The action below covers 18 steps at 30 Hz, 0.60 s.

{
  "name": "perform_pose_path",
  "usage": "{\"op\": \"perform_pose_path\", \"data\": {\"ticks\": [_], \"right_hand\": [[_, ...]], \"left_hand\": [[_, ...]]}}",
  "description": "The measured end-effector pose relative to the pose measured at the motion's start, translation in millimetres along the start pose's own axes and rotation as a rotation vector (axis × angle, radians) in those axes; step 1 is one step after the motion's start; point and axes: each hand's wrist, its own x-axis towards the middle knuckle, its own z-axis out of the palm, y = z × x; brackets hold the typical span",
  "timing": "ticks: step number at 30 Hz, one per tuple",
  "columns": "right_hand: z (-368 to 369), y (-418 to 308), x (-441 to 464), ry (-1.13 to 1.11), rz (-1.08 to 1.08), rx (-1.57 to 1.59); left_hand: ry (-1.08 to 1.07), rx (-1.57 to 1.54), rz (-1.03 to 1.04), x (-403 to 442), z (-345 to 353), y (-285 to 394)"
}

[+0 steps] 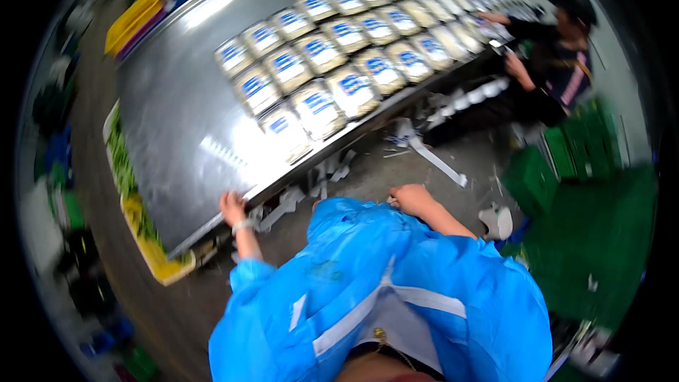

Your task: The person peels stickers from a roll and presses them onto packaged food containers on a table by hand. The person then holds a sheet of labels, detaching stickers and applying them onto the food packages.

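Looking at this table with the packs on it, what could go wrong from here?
The nearest packs sit close to the edge of the table, so a bump might knock one off. The loose white strips on the floor could perhaps catch or slip underfoot.

Head-worn view, facing forward and steeply down.
From above the wearer's own blue jacket (pixel 353 255), seen close at the bottom, the single wide-angle camera looks past the left hand (pixel 232 208) and right hand (pixel 412 199) to a metal table (pixel 170 113), which slants across the frame; a co-worker (pixel 562 56) appears farther off, upper right. The field of view curves into dark corners.
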Motion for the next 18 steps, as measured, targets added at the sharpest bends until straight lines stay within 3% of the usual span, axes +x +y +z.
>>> {"op": "perform_pose_path", "data": {"ticks": [4, 6, 13, 18], "right_hand": [[28, 45, -20, 0.006, 0.027, 0.064], [31, 64, -32, 0.026, 0.037, 0.092], [55, 176, -111, 0.323, 0.142, 0.212], [89, 277, -205, 0.437, 0.350, 0.271]], "left_hand": [[-0.018, 0.012, 0.065, -67, 6, 1], [-0.130, 0.033, 0.039, -96, 28, -8], [-0.551, 0.309, -0.055, -237, 177, -54], [-0.874, 0.461, -0.180, -350, 273, -138]]}}
